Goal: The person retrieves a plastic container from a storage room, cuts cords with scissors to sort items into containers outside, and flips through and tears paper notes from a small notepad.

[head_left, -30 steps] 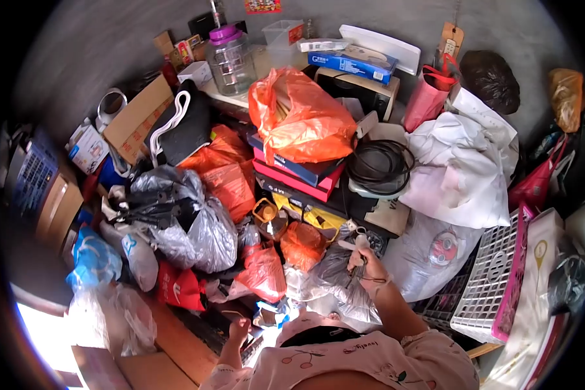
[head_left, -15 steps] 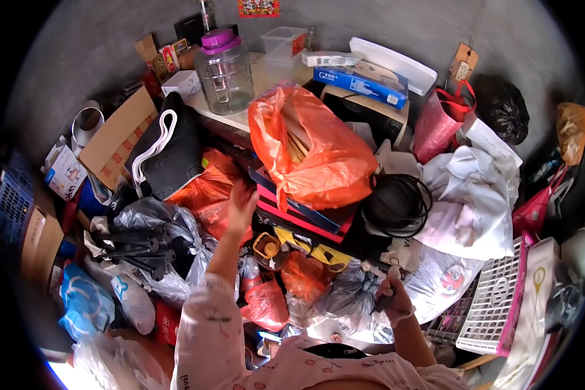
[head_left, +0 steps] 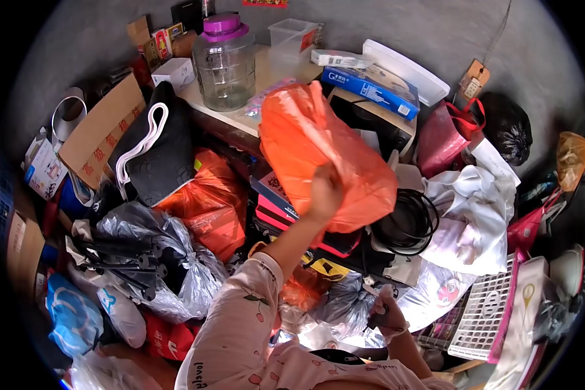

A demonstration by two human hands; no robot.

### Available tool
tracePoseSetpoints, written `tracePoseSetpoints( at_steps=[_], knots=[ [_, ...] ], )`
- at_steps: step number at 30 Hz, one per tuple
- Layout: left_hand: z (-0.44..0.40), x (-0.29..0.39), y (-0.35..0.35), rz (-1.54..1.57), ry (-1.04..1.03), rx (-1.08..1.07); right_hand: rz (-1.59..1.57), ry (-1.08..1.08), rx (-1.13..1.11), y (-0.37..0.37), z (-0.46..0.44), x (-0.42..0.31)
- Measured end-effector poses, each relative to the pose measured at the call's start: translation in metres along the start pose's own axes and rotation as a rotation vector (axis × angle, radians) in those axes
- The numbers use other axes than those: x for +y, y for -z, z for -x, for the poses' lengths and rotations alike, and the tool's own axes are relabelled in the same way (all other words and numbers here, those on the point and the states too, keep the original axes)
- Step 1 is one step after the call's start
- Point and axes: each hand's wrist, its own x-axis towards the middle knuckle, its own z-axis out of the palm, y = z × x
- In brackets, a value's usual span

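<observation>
A large orange plastic bag (head_left: 344,156) stands on a stack of flat red and dark boxes (head_left: 276,211), against the tabletop's front edge. My left hand (head_left: 327,188) is closed on the front of this bag, gripping the thin plastic; its opening and contents are turned out of sight. Low on the right, my right hand (head_left: 390,313) is curled round something dark that I cannot make out. Close by that hand lie a grey plastic bag (head_left: 350,298) and a white printed bag (head_left: 439,289). A coil of black cable (head_left: 406,222) rests right of the orange bag.
A table (head_left: 205,116) at the back bears a purple-lidded jar (head_left: 224,65), a clear bin (head_left: 291,42) and a blue box (head_left: 370,90). Left are another orange bag (head_left: 218,208) and black rods (head_left: 127,260). A white basket (head_left: 484,312) leans at the right.
My left hand has moved right and up from beside the boxes onto the orange bag. The bag's open top, showing contents before, is now pulled over. My right hand stays low.
</observation>
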Motion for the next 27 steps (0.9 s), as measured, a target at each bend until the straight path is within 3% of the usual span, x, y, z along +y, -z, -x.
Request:
tracePoseSetpoints(
  at_steps=[7, 10, 18, 19, 22, 23, 24, 27],
  knots=[
    [0.038, 0.026, -0.013, 0.044, 0.189, -0.196, -0.019, -0.041, -0.064, -0.007, -0.024, 0.007],
    [0.046, 0.007, -0.011, 0.042, 0.142, -0.241, 0.055, -0.063, 0.005, -0.014, -0.023, 0.001],
    [0.053, 0.011, -0.008, -0.017, 0.066, -0.164, -0.127, -0.007, -0.037, 0.01, -0.012, 0.005],
    [0.053, 0.002, -0.012, -0.016, -0.029, -0.127, -0.11, 0.025, -0.033, 0.012, -0.006, 0.004],
    [0.057, -0.011, -0.023, 0.243, -0.034, -0.131, -0.087, -0.003, -0.043, 0.025, 0.007, 0.001],
    [0.058, -0.006, -0.023, 0.454, 0.115, -0.18, -0.08, 0.023, 0.014, 0.025, 0.012, -0.001],
    [0.054, 0.002, -0.016, 0.22, 0.028, -0.198, -0.064, 0.06, 0.02, 0.022, 0.021, -0.006],
    [0.062, -0.006, -0.018, 0.122, -0.165, -0.1, -0.142, 0.092, 0.023, 0.034, 0.041, -0.012]
  ],
)
